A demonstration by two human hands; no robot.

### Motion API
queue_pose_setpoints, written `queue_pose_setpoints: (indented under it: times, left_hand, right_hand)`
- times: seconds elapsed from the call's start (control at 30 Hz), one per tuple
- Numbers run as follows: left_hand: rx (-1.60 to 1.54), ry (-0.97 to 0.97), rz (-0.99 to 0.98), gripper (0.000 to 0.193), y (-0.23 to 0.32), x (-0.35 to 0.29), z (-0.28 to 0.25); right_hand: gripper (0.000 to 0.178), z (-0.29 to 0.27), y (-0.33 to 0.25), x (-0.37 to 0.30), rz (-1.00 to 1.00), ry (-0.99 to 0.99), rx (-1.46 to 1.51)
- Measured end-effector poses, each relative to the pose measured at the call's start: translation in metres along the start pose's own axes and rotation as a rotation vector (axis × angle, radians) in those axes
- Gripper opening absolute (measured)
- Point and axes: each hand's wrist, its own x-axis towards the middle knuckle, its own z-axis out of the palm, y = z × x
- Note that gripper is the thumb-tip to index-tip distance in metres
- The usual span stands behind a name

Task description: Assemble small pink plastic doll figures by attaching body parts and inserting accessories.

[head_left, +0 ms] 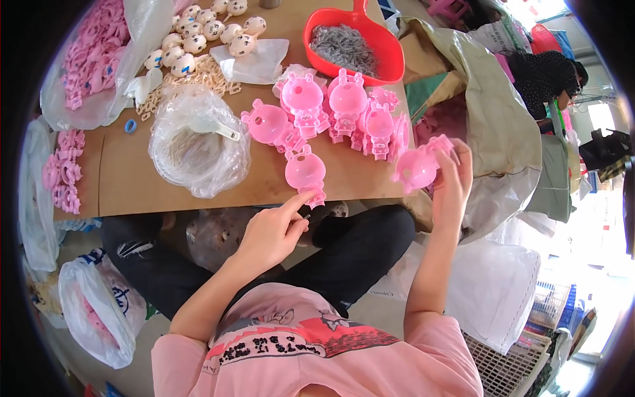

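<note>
My left hand (268, 233) is at the table's front edge, index finger stretched out and touching the lower end of a pink translucent plastic bear-shaped shell (305, 172). Its thumb stands apart from that finger, and a small dark thing I cannot make out shows between them. My right hand (454, 175) is closed on another pink bear-shaped shell (417, 169), raised at the table's right edge with its rounded head toward the left. Beyond both hands, several similar pink shells (347, 96) are grouped together, some stacked.
A red dustpan (395, 56) holds small grey pieces. A plastic-lined tub (198, 165) has a white scoop in it. Farther back lie several cream ball-shaped heads (195, 43) and small beige parts (218, 76). Pink parts fill a bag (135, 66) at left; a large sack (503, 126) stands at right.
</note>
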Motion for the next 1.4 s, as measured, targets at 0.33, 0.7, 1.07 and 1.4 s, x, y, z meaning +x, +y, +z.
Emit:
queue_pose_setpoints:
  times: [0.33, 0.7, 1.07, 1.4]
  left_hand:
    - [0.0, 0.039, 0.057, 0.049, 0.009, -0.01, -0.007]
    - [-0.043, 0.011, 0.052, 0.049, 0.019, -0.012, -0.01]
    - [-0.354, 0.012, -0.047, 0.052, 0.02, -0.012, -0.027]
    - [-0.567, -0.047, -0.039, 0.057, 0.032, -0.004, -0.028]
  right_hand:
    - [0.013, -0.013, 0.005, 0.029, -0.209, 0.134, -0.303]
    - [0.015, -0.069, 0.095, 0.117, 0.105, 0.238, -0.124]
    - [0.016, -0.036, 0.052, 0.035, -0.028, 0.199, 0.061]
    - [0.015, 0.016, 0.083, 0.008, -0.397, 0.339, -0.746]
